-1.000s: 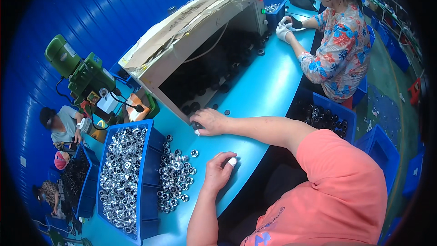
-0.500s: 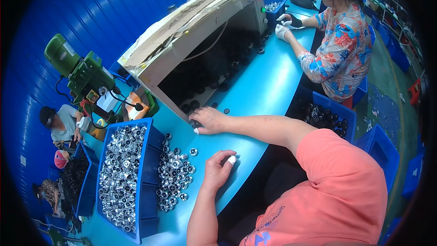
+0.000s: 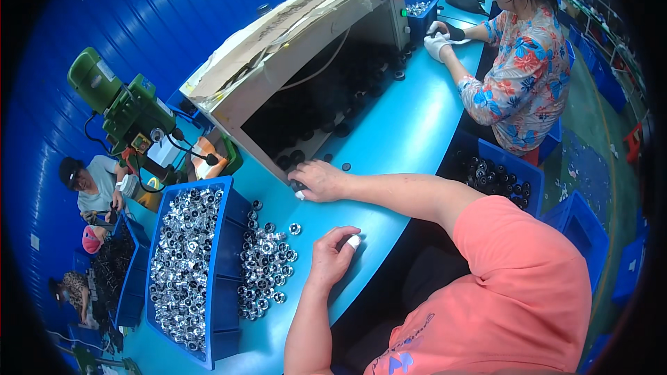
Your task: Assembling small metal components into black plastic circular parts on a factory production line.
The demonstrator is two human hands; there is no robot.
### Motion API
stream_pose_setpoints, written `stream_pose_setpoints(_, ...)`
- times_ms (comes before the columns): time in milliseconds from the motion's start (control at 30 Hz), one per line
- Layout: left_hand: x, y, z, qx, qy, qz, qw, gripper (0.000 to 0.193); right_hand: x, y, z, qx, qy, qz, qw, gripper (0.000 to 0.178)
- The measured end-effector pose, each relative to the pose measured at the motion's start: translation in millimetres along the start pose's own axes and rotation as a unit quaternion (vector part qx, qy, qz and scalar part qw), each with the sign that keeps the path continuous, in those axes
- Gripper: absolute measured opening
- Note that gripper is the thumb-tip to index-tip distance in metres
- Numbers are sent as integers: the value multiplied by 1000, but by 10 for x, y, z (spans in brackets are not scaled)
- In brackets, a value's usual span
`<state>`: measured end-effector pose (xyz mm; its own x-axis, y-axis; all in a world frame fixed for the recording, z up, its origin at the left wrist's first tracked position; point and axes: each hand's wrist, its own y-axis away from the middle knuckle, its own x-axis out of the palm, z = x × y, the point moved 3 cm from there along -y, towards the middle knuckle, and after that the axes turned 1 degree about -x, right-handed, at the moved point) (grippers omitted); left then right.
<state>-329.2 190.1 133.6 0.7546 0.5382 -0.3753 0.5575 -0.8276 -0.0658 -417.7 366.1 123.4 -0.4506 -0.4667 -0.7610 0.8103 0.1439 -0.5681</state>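
My right hand (image 3: 322, 180) reaches to the near corner of a box-shaped heater-like housing (image 3: 240, 107). Its fingers are closed around a small black round part (image 3: 297, 185), mostly covered by them. A white wrap covers one fingertip. My left hand (image 3: 331, 258) rests near the front edge of the blue table (image 3: 375, 236). Its thumb, wrapped in white at the tip, and its index finger are apart with nothing visible between them; the other fingers are hidden. Left of that hand lies a pile of shiny silver-and-black round parts (image 3: 267, 267).
A blue bin (image 3: 228, 271) full of silver parts stands left. Black round pieces (image 3: 340, 130) lie inside the housing. Behind the bin is a green machine (image 3: 132, 111). A co-worker (image 3: 517, 62) in gloves sits at the far right. A bin of black parts (image 3: 511, 160) stands below the table.
My hands stay almost in place. The co-worker's gloved hands have shifted slightly closer together, and the person at the far left has lifted their head.
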Motion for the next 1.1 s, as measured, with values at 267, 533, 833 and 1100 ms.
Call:
stream_pose_setpoints(267,2,-8,39,5,6,1,1000,30,-1,-5,4,0,-6,-6,1000,45)
stream_pose_setpoints(533,16,-14,24,-5,14,1,1000,22,-23,-6,2,11,-4,4,1000,46)
stream_pose_setpoints(833,-64,62,133,-35,129,-36,990,20,-137,-32,78,-16,-38,-29,999,41)
stream_pose_setpoints(1100,-618,43,110,0,279,-258,925,36,-443,-304,482,-79,-101,-43,991,50)
